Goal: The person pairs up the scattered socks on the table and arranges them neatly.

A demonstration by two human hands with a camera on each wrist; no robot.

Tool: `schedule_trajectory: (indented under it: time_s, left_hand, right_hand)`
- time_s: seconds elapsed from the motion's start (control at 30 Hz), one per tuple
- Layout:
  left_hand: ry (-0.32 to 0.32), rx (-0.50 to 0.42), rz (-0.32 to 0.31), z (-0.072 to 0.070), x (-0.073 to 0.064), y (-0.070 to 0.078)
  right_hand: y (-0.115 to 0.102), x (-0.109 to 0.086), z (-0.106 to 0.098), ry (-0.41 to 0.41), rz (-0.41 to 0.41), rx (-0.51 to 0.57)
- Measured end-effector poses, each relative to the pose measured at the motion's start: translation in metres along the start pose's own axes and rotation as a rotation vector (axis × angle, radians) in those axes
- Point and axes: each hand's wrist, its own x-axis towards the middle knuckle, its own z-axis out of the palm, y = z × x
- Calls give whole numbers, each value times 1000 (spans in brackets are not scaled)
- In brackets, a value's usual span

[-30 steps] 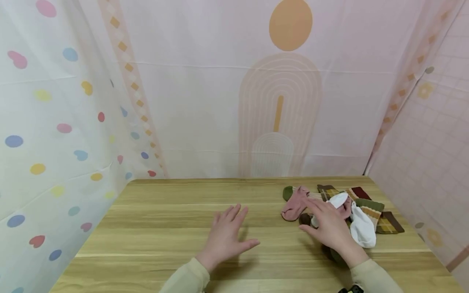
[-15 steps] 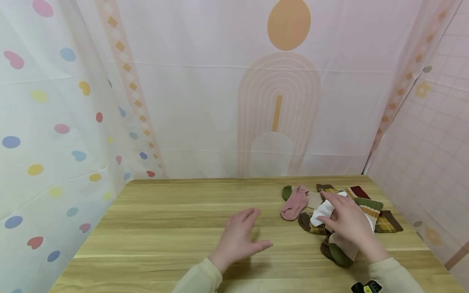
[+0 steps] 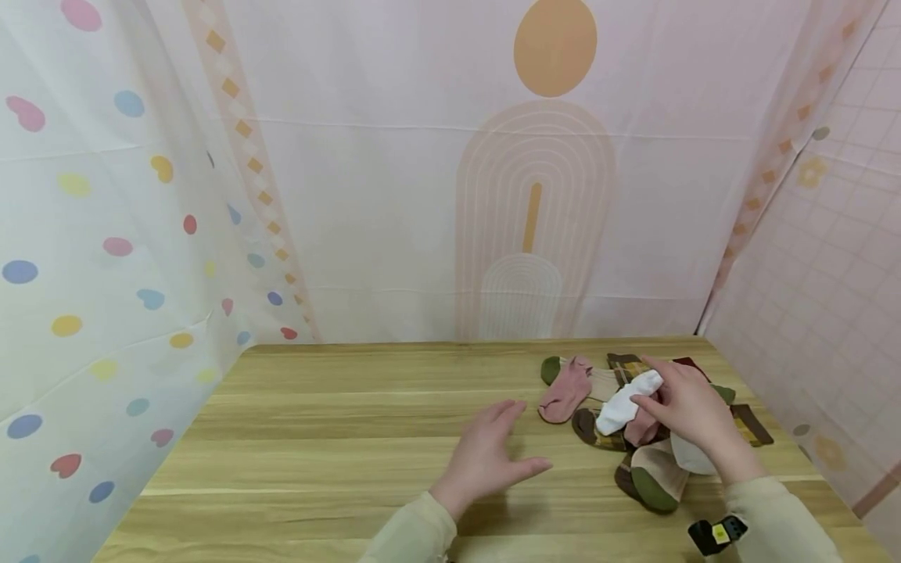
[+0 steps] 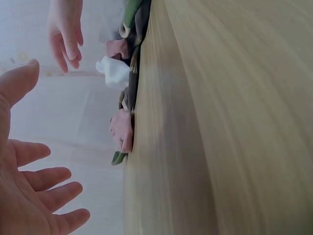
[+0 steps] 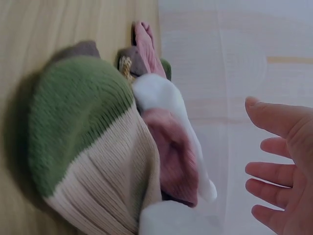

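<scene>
Plainly, a heap of socks lies on the table, toward its right edge and nearer the far right corner than the far left one. The right hand hovers over this heap, its fingers and thumb apart; in the right wrist view a gap shows between the fingertips and the cloth, so it holds nothing. The left hand hangs over the middle of the table, toward the near edge, thumb spread wide and fingers slightly bent, well apart from the heap and likewise holding nothing.

On the heap's left side a pink sock lies flat, with a green toe showing behind it. Nearest the right thumb lies a white sock, slanting across the heap, and just beside it a second pink sock, partly covered by the hand in the head view. A brown and yellow plaid sock lies under the white one. Toward the near edge sits a beige sock with a green end, and beside it another white sock, half hidden by the right hand. A dark brown cuff points toward the right edge. Pale sleeves cover both forearms.
</scene>
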Motion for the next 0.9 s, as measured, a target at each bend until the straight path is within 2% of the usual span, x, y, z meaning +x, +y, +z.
schedule_trajectory:
  time_s: [0.3,0.4,0.47,0.63,0.73,0.9]
  left_hand:
    - [-7,-59,29,13,12,12]
    - [-16,-111,41,19,17,15]
    - [-27,-178,39,24,21,17]
    - [-71,-382,-88,33,29,22]
    - [-88,-472,-172,38,33,26]
    - [-96,-590,-222,44,40,31]
  right_hand:
    - [9,8,-5,-61,84,25]
    - [12,10,-7,-79,107,33]
    - [13,11,-7,-90,130,47]
    - [18,14,-9,-118,179,80]
    - [21,16,-10,-136,205,91]
    - [23,19,-9,-158,252,104]
